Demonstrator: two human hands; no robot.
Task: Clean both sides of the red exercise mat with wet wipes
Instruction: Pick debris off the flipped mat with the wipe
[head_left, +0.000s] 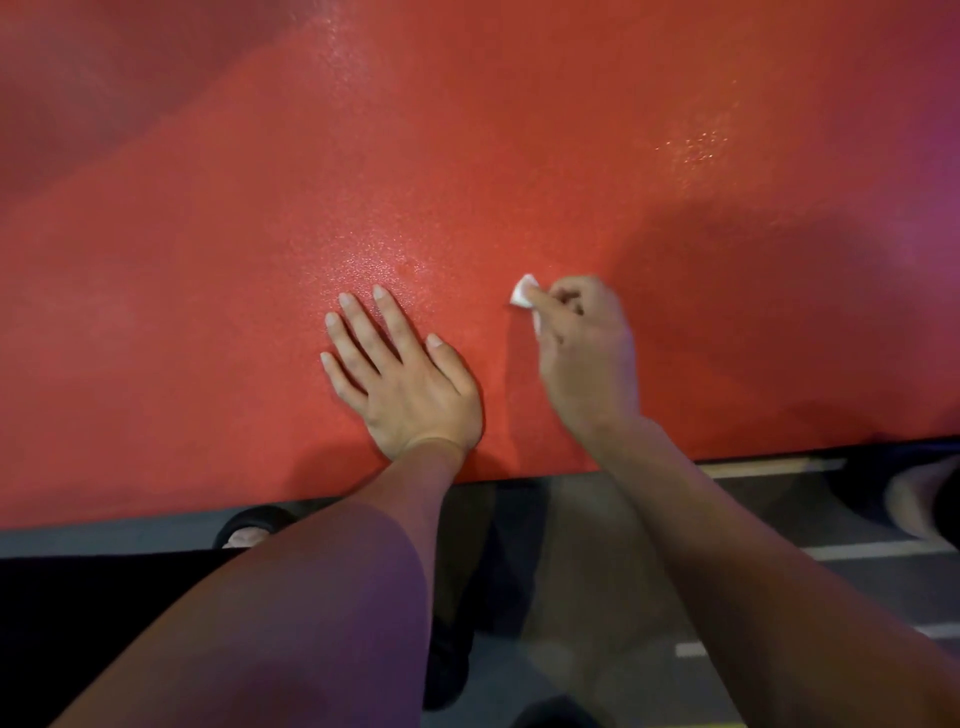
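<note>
Red exercise mat filled most of view, textured surface glistening in patches, near edge running along bottom. Left hand lay flat, palm down, fingers spread and straight, holding nothing, close to near edge. Right hand just beside it, fingers curled around small white wet wipe, pressing it against mat.

No lettering, label, brand mark or number can be read anywhere: the red exercise mat is plain, and the small white wipe shows no print.
</note>
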